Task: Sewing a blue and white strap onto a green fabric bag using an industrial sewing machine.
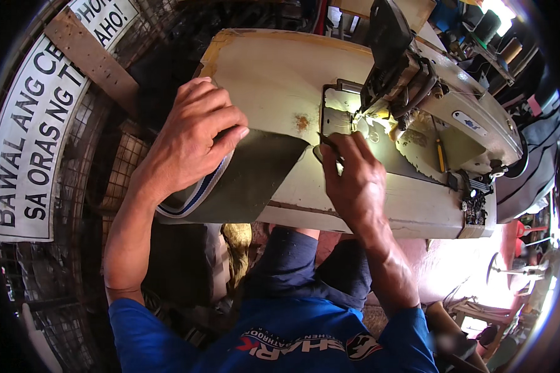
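A dark grey-green fabric piece [258, 168] lies over the left front of the sewing table and hangs past its edge. White webbing with a blue stripe [206, 186] curves along its left side. My left hand [196, 133] is closed at the fabric's upper left, thumb beside the webbing; its grip is partly hidden. Near the fabric's right corner, my right hand [358, 177] is closed around a small dark curved tool [320, 152], mostly covered by the fingers. Just beyond that hand is the lit needle area of a sewing machine [473, 112].
The pale sewing table [261, 68] has a worn edge. A yellow-handled screwdriver [441, 155] lies on the machine bed, right of the needle. A bobbin winder [475, 205] sits at the right front. Wire mesh with a white sign [28, 155] stands left; thread cones [510, 50] stand far right.
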### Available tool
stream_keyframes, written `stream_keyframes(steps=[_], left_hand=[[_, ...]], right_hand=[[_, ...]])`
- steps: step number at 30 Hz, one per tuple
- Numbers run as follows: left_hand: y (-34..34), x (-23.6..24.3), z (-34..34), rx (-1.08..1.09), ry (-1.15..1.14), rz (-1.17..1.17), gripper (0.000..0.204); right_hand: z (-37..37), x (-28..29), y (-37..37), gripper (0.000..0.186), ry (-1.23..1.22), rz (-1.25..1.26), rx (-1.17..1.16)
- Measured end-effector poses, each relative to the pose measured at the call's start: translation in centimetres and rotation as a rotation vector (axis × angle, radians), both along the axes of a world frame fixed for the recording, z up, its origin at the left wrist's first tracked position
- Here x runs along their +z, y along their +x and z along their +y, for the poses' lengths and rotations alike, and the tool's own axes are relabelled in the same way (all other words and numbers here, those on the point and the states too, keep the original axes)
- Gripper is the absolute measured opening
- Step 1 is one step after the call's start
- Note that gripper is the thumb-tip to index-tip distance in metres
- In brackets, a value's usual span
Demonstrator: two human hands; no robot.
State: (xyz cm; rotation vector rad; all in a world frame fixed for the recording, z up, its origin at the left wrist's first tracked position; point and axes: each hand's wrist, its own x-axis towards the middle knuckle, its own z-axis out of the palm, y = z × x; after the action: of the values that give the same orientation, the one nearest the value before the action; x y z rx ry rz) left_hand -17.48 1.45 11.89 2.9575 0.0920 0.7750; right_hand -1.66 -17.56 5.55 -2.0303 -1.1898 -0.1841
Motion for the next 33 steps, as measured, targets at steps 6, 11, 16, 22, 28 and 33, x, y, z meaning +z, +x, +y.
stream_keyframes(steps=[6, 11, 16, 22, 28, 33], left_hand=[[3.7, -1.3, -1.5, -0.346, -0.238, 0.036, 0.013], [10.2, -5.0, -0.3, -0.470, -0.551, 0.413, 0.027], [12.1, -9.0, -1.1, -0.458, -0.653, 0.538, 0.028], [12.5, -10.2, -2.1, -0.203, -0.500, 0.343, 0.022], [11.7, -10.8, -1.0, -0.061, -0.576, 0.319, 0.024], [12.1, -11.2, -0.9, -0.020, -0.553, 0.305, 0.026]], right_hand=[[-5.1, 0.8, -0.6, 0.043, -0.028, 0.624, 0.127], [-13.1, 2.2, 0.3, 0.022, 0.075, 0.725, -0.091], [-19.9, 1.0, 9.3, 0.020, -0.338, 0.485, -0.227], [-18.6, -3.1, 15.7, 0.021, -0.463, 0.013, -0.244], [-14.0, -2.9, 9.4, 0.030, -0.264, -0.312, -0.486], [-7.8, -1.3, 3.2, 0.034, -0.063, 0.187, 0.082]])
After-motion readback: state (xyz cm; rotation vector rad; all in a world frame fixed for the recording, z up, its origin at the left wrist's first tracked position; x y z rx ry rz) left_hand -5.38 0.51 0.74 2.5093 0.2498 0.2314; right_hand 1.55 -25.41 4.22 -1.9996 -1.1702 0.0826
